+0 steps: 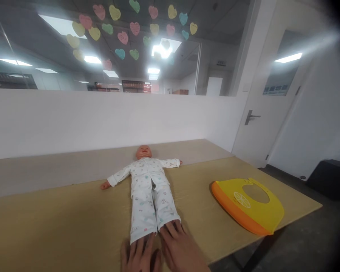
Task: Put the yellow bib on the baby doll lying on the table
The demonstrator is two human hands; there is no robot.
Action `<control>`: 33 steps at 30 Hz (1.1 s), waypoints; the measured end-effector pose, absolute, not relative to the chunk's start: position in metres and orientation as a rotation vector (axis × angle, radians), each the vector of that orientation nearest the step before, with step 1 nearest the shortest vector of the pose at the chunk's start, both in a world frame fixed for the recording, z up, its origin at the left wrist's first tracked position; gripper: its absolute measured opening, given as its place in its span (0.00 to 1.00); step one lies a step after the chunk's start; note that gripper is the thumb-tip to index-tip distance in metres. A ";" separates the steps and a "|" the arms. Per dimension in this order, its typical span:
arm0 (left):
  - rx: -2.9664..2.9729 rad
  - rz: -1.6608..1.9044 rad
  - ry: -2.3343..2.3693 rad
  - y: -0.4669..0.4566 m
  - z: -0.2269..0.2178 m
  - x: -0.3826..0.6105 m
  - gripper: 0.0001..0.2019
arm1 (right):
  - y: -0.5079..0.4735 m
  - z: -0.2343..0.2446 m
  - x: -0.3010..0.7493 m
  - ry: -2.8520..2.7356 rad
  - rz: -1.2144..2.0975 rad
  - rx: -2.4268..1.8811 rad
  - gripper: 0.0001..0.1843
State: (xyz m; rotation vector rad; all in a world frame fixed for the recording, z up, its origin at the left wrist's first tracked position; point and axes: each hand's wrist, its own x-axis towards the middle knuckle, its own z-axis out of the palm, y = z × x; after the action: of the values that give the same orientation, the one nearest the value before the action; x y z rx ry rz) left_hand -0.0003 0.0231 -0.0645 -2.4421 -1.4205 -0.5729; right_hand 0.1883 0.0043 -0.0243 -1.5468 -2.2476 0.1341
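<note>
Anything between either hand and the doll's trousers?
Nothing visible. The left hand and right hand each reach the hem of one leg of the trousers directly. The yellow-and-orange bib lies off to the right on the table, out of the way.

In the middle of my view, the doll (147, 172) wears a white outfit (141, 189) sprinkled with small green, grey and pink motifs. Lower right, I see a yellow bib (252, 212), its pocket (238, 213) orange, its citrus print (242, 200) white. Paper hearts (135, 28) up top: pink, yellow, green, blue.
</note>
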 end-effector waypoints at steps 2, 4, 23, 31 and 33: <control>-2.413 -0.600 -1.359 0.024 -0.065 -0.001 0.19 | 0.003 -0.024 0.188 -2.239 0.133 -1.539 0.17; -2.402 -0.616 -1.300 0.024 -0.064 -0.002 0.18 | 0.002 -0.024 0.188 -2.238 0.137 -1.525 0.17; -2.355 -0.590 -1.190 0.022 -0.060 -0.004 0.18 | 0.001 -0.023 0.189 -2.248 0.100 -1.516 0.19; -2.344 -0.617 -1.161 0.021 -0.058 -0.001 0.18 | -0.001 -0.019 0.190 -2.230 0.109 -1.502 0.18; -2.340 -0.624 -1.142 0.021 -0.058 -0.003 0.18 | -0.002 -0.018 0.190 -2.224 0.121 -1.495 0.17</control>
State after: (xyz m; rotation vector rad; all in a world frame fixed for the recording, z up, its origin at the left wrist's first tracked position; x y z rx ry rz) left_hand -0.0026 0.0208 -0.0578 -2.3396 -1.1420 -0.6242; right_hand 0.1899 -0.0022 -0.0183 -1.4953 -2.2235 0.1208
